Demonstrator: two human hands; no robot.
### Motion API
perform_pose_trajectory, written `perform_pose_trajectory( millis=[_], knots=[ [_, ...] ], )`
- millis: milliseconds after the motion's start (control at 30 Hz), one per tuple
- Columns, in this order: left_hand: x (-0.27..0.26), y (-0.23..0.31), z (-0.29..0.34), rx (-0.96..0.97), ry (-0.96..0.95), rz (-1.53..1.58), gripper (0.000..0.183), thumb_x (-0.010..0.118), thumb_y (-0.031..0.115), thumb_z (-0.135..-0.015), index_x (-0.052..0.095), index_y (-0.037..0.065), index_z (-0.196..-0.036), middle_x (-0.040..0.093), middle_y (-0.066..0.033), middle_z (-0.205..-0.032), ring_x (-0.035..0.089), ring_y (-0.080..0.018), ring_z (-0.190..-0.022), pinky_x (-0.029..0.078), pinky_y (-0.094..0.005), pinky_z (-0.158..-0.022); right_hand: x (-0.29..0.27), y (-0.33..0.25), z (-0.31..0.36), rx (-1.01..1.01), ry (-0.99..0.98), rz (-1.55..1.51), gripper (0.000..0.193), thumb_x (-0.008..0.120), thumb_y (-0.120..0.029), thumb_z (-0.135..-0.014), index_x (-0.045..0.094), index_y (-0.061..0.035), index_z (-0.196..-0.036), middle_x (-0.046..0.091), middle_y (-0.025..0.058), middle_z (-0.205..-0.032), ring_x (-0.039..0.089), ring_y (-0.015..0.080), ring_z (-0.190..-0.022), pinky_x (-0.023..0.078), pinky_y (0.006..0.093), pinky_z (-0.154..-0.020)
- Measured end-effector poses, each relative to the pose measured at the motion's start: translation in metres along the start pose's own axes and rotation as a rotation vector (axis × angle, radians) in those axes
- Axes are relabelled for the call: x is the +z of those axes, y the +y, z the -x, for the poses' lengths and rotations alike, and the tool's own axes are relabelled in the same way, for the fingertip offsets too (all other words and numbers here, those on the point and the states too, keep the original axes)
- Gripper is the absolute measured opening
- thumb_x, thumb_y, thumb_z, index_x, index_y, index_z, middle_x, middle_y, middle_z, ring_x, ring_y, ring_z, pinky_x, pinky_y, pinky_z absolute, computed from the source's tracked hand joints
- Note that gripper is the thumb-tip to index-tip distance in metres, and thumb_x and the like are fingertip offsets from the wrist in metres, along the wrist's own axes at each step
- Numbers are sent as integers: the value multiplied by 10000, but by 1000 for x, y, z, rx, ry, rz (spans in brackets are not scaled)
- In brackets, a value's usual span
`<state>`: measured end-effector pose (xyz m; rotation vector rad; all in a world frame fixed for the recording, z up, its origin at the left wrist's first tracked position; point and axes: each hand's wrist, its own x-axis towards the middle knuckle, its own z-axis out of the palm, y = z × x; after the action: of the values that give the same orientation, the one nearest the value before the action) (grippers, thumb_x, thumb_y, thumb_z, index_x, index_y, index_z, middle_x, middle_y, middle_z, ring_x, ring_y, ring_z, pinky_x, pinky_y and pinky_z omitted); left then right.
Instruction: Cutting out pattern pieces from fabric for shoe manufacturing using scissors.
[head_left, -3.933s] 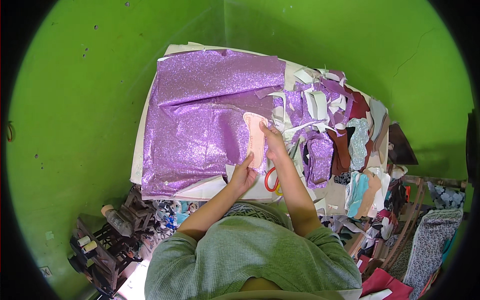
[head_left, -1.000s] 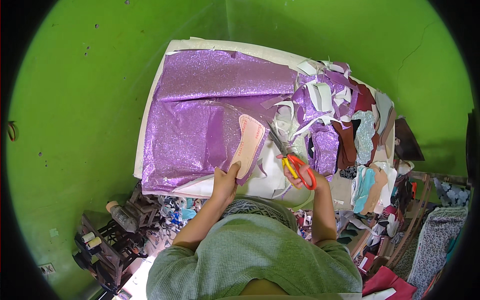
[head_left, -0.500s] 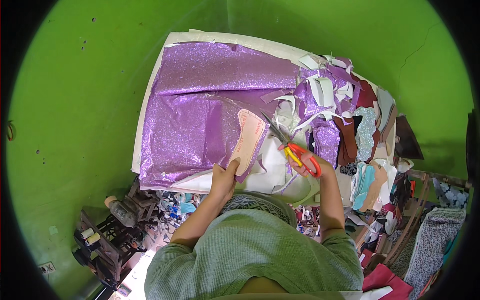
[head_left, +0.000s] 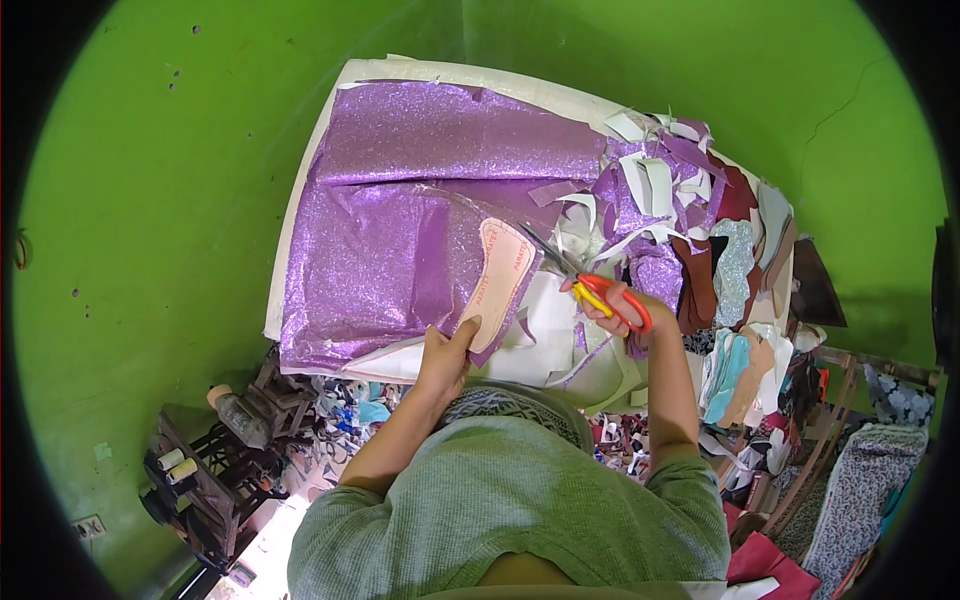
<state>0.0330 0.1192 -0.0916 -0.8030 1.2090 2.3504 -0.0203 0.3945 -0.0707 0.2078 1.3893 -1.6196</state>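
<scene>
My left hand (head_left: 449,352) pinches the lower end of a beige sole-shaped template (head_left: 497,272), thumb on top, together with the glittery purple sheet (head_left: 375,230) beneath it. A narrow purple margin shows along the template's right side. In my right hand (head_left: 612,308) is a pair of scissors (head_left: 622,303) with red and yellow handles. Their dark blades point up and left, with the tips by the template's upper right edge. How far apart the blades are is hard to make out. White backing (head_left: 538,320) shows between the template and the scissors.
A pale board (head_left: 300,210) lies under the sheet. Purple and white offcuts (head_left: 655,190) heap at its upper right, with brown and silvery cut pieces (head_left: 733,270) beside them. More scraps litter the floor. A wooden stand with thread spools (head_left: 180,468) is at lower left; green walls surround the board.
The scissors and my right hand have shifted slightly, and the blade tips now sit a little left, nearer the template's top. My left hand keeps its hold.
</scene>
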Motion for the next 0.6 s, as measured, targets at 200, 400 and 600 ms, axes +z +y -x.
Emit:
perform_pose_trajectory(
  millis=[200,400,600],
  knots=[
    [-4,3,-2,-34,-21,-48,266,538,14,-823,470,-96,-1056,579,-179,-992,614,-231,-839,551,-335,-703,-13,-13,-5,-3,-180,-53,498,439,-132,-741,384,-61,-1232,361,-19,-605,336,26,-421,209,162,-323],
    [-8,-1,-4,-38,38,-30,231,605,32,-790,515,-100,-958,602,-149,-887,612,-169,-747,508,-267,-581,-5,-12,-4,-49,-71,150,488,450,-116,-716,404,-63,-1199,371,-13,-598,297,30,-378,191,156,-317],
    [-9,-3,-3,-32,50,-3,236,624,46,-781,514,-101,-931,596,-160,-877,614,-173,-726,503,-254,-540,-2,-17,-12,21,-146,32,524,472,-280,-747,384,-68,-1218,364,-24,-619,289,32,-394,202,173,-315]
  ],
)
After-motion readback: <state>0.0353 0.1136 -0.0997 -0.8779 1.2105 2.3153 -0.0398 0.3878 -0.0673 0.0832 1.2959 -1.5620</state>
